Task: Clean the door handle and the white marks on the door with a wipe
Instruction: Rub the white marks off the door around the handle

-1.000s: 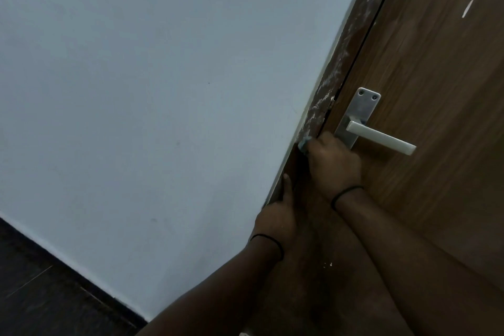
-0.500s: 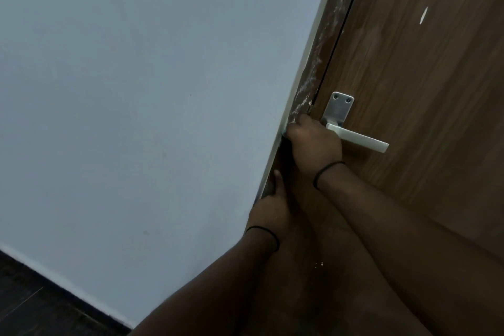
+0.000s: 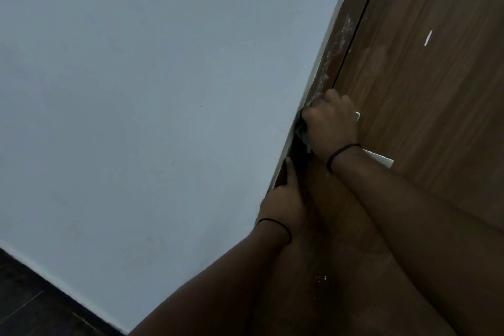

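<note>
The right hand (image 3: 331,123) is clenching a crumpled wipe (image 3: 302,132) against the door frame's white marks (image 3: 331,57), covering most of the door handle (image 3: 380,159). The left hand (image 3: 283,200) is resting its straight fingers on the frame edge (steadying, probably). Next, I judge, calls for rubbing upward along the speckled strip.

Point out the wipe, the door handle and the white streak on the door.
wipe (image 3: 302,132): head view, crumpled edge under the right hand.
door handle (image 3: 381,160): head view, lever's free end.
white streak (image 3: 428,37): head view, its middle.
</note>
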`<state>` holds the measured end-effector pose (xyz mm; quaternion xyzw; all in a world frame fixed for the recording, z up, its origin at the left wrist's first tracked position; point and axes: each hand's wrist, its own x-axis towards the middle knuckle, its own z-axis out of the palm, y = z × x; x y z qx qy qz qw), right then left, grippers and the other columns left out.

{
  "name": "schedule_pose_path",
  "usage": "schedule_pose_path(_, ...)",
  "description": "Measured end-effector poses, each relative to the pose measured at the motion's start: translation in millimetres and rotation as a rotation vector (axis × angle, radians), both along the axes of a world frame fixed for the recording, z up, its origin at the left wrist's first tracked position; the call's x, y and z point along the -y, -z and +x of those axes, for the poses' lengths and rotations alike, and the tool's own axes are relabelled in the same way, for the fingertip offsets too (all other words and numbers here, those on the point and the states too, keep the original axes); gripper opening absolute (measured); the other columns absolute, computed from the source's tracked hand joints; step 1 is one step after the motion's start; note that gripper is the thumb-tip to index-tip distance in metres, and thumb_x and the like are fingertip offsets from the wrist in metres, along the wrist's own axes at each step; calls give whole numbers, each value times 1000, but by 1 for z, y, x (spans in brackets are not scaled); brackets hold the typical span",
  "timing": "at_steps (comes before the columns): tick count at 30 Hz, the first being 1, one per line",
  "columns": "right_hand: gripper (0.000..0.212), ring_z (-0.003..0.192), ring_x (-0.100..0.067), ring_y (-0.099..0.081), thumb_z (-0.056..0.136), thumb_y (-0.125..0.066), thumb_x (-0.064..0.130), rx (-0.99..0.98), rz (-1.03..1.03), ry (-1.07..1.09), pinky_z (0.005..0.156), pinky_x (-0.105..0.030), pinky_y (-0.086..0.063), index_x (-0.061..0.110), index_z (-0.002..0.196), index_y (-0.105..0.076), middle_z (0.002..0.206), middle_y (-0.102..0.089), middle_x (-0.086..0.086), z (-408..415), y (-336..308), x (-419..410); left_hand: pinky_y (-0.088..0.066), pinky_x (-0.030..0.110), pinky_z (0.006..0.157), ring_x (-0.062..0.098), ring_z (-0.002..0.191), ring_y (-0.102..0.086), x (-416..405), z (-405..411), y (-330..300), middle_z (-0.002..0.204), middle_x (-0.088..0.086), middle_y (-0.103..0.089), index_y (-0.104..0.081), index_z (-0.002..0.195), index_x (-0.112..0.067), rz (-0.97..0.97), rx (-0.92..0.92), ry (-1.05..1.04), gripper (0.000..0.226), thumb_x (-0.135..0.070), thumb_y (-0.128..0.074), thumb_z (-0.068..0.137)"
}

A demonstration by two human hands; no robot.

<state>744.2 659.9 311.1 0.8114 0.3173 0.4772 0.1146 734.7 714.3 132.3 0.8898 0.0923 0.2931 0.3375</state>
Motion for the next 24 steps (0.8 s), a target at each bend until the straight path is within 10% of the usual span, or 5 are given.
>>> schedule_pose_path(5, 15, 93, -26, -51, 85, -58, 20, -101, -261, -11, 79, -42, -34, 18, 79, -71, 76, -65, 0, -7, 53, 5, -49, 38, 59, 27, 72, -63, -3, 5, 8, 101, 10, -68, 5, 151, -29, -16, -73, 16, 71, -42, -39, 97)
schedule_pose_path(10, 7, 79, -30, -54, 73, -64, 8, 146, 7, 4, 72, -40, -38, 12, 68, -67, 67, -60, -5, 7, 13, 7, -35, 32, 46, 15, 48, -43, -2, 4, 12, 76, 11, -59, 36, 141, -33, 11, -67, 28, 93, -33, -44, 93)
schedule_pose_path(24, 17, 92, -34, -56, 87, -60, 0, -46, 43, -114, 71, -41, -51, -3, 103, -68, 104, -60, -19, 18, -21, 13, -43, 33, 47, 18, 49, -47, -2, 4, -43, 82, 13, -65, 34, 143, -28, 65, 38, 31, 95, -31, -48, 94)
